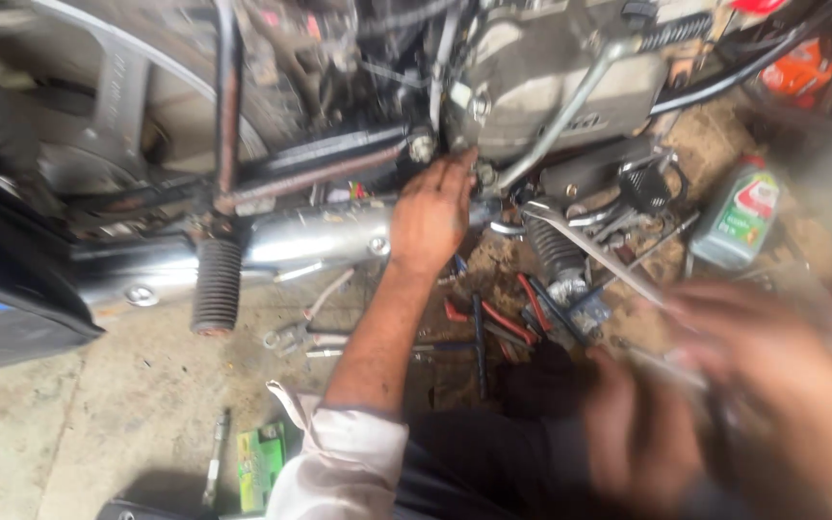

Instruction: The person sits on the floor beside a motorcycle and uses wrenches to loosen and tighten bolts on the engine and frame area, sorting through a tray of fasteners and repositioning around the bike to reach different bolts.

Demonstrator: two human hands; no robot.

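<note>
Left of frame: a black ribbed rubber footpeg (pixel 216 285) is hanging below the rusty frame tube, with the chromed steel exhaust pipe (pixel 281 241) running lengthwise, left to right, toward the engine.

Centre: the left hand (pixel 432 212) is reaching up and away from the body, fingertips (pixel 461 162) pressing at the lower edge of the grey cast-metal engine case (pixel 541 87), just beside a small silver bolt head (pixel 423 144). Fingers are extended and bunched on the fitting; whether they are pinching anything cannot be told. The bolt lies immediately left of the fingertips.

Right: red-handled pliers and loose tools (pixel 493 323) are lying on the dirt floor between the arms. The right hand (pixel 724 385) is blurring heavily, close to the camera and well apart from the engine; its grip cannot be told. The left hand is the nearer one to the case.
</note>
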